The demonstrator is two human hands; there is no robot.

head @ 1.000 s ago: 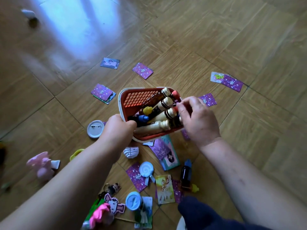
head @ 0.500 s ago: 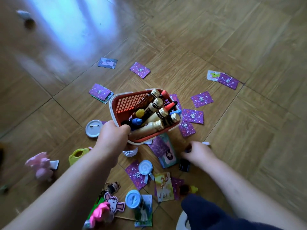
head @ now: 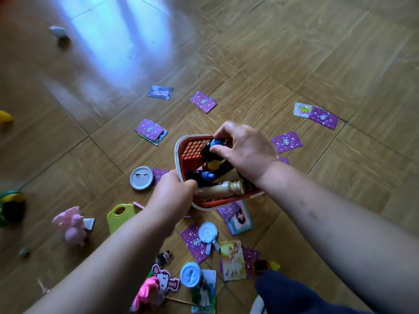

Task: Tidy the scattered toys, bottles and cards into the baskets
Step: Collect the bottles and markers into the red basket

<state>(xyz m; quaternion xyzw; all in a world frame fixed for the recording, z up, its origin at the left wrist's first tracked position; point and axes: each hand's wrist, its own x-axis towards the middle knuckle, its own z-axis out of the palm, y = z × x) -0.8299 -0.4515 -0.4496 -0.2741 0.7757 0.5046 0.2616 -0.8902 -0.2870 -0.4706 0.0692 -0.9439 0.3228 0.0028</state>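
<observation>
Both hands are busy at the red basket. The left hand grips its near rim, fingers curled over the white edge. The right hand pinches a dark blue-capped bottle between thumb and fingertips at the basket's far end. More bottles lie inside, a gold bottle along the near side and a second blue cap just behind it.

Closest to the person, by a dark blue knee, a pink toy, a pixel-bead figure and a round blue lid crowd together on the wooden floor. A picture card lies near them. A little further out a white lollipop toy rests on a purple card. Left of the left forearm sit a yellow-green board and a pink plush animal. A round badge lies pin side up just left of the basket.

Beyond the basket more cards are scattered well apart: a small stack to the left, a lone card further off, and an overlapping pair far right. A small grey thing lies farthest away, too blurred to name.
</observation>
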